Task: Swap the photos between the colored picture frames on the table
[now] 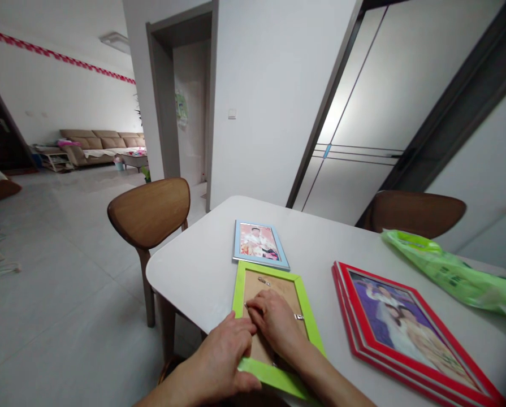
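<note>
A lime-green picture frame [302, 299] lies face down at the table's near edge, its brown backing board [284, 289] upward. My left hand [227, 353] grips the frame's left side, with the thumb over the lower left corner. On the backing, the bent fingers of my right hand [273, 319] are closed at the left edge, over a small metal clip that they mostly hide. Another metal clip [299, 317] shows on the right edge, and a metal hanger [263, 281] sits near the top. Just beyond lies a light blue picture frame [283, 255], photo side up.
Red picture frames [373, 345] are stacked on the white table [197, 268] to the right. Behind them lies a green plastic bag [452, 277]. Wooden chairs stand at the left [151, 212] and far right [418, 213].
</note>
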A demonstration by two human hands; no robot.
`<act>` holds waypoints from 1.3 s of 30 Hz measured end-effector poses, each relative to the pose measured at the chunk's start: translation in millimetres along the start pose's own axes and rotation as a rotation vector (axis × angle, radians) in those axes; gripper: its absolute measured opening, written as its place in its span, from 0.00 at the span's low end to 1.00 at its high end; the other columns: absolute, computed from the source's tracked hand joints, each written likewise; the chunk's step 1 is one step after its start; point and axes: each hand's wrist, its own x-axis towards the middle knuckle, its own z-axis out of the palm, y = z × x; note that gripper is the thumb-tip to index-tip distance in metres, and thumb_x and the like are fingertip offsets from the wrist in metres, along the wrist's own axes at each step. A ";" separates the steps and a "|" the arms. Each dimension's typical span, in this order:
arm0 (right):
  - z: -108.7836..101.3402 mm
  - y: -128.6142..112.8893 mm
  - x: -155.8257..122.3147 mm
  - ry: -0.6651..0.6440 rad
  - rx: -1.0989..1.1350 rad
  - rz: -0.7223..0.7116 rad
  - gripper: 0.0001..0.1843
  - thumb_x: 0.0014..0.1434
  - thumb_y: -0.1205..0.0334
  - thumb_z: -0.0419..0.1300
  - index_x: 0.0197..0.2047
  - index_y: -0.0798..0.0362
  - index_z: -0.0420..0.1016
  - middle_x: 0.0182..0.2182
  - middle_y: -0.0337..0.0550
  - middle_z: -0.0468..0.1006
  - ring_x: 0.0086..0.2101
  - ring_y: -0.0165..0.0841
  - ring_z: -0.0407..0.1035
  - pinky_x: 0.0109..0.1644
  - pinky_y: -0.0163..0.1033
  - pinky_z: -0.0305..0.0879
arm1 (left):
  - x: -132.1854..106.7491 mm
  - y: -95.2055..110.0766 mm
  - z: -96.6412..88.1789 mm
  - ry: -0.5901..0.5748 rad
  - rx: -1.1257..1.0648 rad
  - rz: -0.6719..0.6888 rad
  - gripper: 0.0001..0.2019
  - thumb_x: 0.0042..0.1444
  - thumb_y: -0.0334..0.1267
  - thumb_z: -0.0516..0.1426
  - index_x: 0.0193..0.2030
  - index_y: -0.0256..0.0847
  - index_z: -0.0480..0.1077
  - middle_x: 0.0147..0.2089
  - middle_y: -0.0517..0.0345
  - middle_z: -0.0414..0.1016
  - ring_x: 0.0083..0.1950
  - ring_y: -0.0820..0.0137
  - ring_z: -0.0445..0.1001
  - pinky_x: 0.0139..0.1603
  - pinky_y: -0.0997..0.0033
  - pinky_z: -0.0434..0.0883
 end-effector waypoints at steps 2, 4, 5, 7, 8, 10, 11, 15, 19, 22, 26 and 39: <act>0.3 -2.1 0.8 -0.025 0.004 -0.027 0.12 0.52 0.66 0.50 0.27 0.51 0.75 0.25 0.41 0.73 0.32 0.31 0.64 0.37 0.35 0.56 | 0.5 0.3 -0.6 -0.001 0.004 -0.007 0.17 0.35 0.41 0.65 0.29 0.41 0.61 0.41 0.62 0.67 0.44 0.69 0.65 0.52 0.70 0.55; -0.5 -3.0 0.1 -0.039 0.018 -0.047 0.11 0.52 0.66 0.51 0.26 0.51 0.75 0.25 0.40 0.74 0.31 0.31 0.64 0.36 0.34 0.56 | 1.2 -0.2 -0.3 -0.001 0.004 -0.005 0.17 0.35 0.41 0.65 0.28 0.41 0.61 0.40 0.63 0.67 0.44 0.69 0.65 0.51 0.70 0.55; -1.0 -2.6 0.1 -0.041 0.033 -0.047 0.11 0.51 0.66 0.52 0.26 0.51 0.75 0.25 0.40 0.74 0.31 0.30 0.64 0.36 0.34 0.56 | 1.4 -0.7 0.2 0.000 0.003 0.000 0.17 0.35 0.41 0.65 0.28 0.41 0.62 0.40 0.63 0.67 0.44 0.69 0.65 0.51 0.70 0.55; -2.0 1.2 2.3 -0.029 0.066 -0.020 0.10 0.51 0.65 0.52 0.26 0.50 0.75 0.25 0.38 0.75 0.30 0.29 0.65 0.35 0.32 0.56 | 1.3 -2.5 2.1 0.008 -0.002 0.014 0.17 0.35 0.41 0.65 0.29 0.41 0.62 0.41 0.62 0.67 0.45 0.69 0.64 0.52 0.70 0.54; -2.5 4.8 4.9 -0.012 0.078 0.005 0.10 0.51 0.65 0.52 0.27 0.49 0.75 0.25 0.37 0.75 0.30 0.28 0.65 0.35 0.31 0.57 | 0.9 -3.7 3.2 0.015 -0.005 0.020 0.17 0.35 0.42 0.65 0.29 0.40 0.62 0.43 0.61 0.67 0.46 0.68 0.64 0.53 0.70 0.54; -3.4 15.2 13.1 0.046 0.070 0.078 0.11 0.51 0.64 0.51 0.30 0.51 0.75 0.28 0.38 0.76 0.31 0.28 0.66 0.36 0.31 0.57 | -0.1 -6.1 5.6 0.029 -0.008 0.029 0.19 0.34 0.43 0.66 0.30 0.40 0.63 0.45 0.59 0.67 0.48 0.67 0.63 0.55 0.68 0.52; -3.7 21.5 18.4 0.079 0.052 0.119 0.11 0.51 0.63 0.50 0.31 0.52 0.74 0.30 0.40 0.76 0.32 0.29 0.66 0.37 0.31 0.57 | -0.6 -7.0 6.7 0.032 -0.010 0.031 0.19 0.34 0.43 0.66 0.31 0.40 0.63 0.46 0.59 0.66 0.49 0.66 0.63 0.56 0.67 0.50; -2.2 45.9 39.5 0.147 -0.025 0.265 0.11 0.51 0.60 0.51 0.27 0.53 0.73 0.28 0.43 0.76 0.30 0.32 0.67 0.34 0.34 0.55 | -2.1 -7.3 8.3 0.011 -0.010 0.012 0.20 0.36 0.44 0.65 0.34 0.41 0.63 0.49 0.58 0.65 0.52 0.67 0.61 0.57 0.65 0.48; 2.1 59.1 51.3 0.163 -0.058 0.372 0.10 0.49 0.59 0.52 0.24 0.53 0.71 0.25 0.44 0.75 0.28 0.33 0.66 0.30 0.35 0.52 | -2.3 -3.5 5.6 -0.018 -0.033 -0.008 0.19 0.39 0.44 0.63 0.36 0.41 0.64 0.51 0.57 0.64 0.53 0.67 0.59 0.59 0.66 0.46; 3.8 62.5 55.5 0.180 -0.048 0.421 0.09 0.48 0.58 0.54 0.23 0.53 0.70 0.24 0.45 0.74 0.28 0.34 0.66 0.29 0.35 0.51 | -2.1 -2.0 0.9 -0.017 -0.040 -0.004 0.18 0.40 0.43 0.62 0.37 0.40 0.64 0.53 0.55 0.62 0.55 0.67 0.58 0.60 0.66 0.45; 1.6 62.7 59.4 0.234 0.025 0.445 0.07 0.47 0.59 0.55 0.25 0.54 0.69 0.23 0.43 0.73 0.28 0.32 0.65 0.29 0.34 0.52 | 0.8 -1.1 -1.2 -0.063 -0.011 -0.010 0.20 0.36 0.42 0.64 0.37 0.38 0.65 0.53 0.52 0.63 0.54 0.62 0.60 0.58 0.64 0.52; -52.8 70.1 -46.6 0.381 0.623 0.560 0.17 0.51 0.52 0.46 0.37 0.55 0.67 0.32 0.46 0.74 0.30 0.33 0.69 0.29 0.36 0.64 | 26.7 2.7 49.9 -0.073 0.189 0.089 0.10 0.52 0.36 0.52 0.42 0.39 0.64 0.56 0.45 0.59 0.57 0.58 0.57 0.56 0.57 0.57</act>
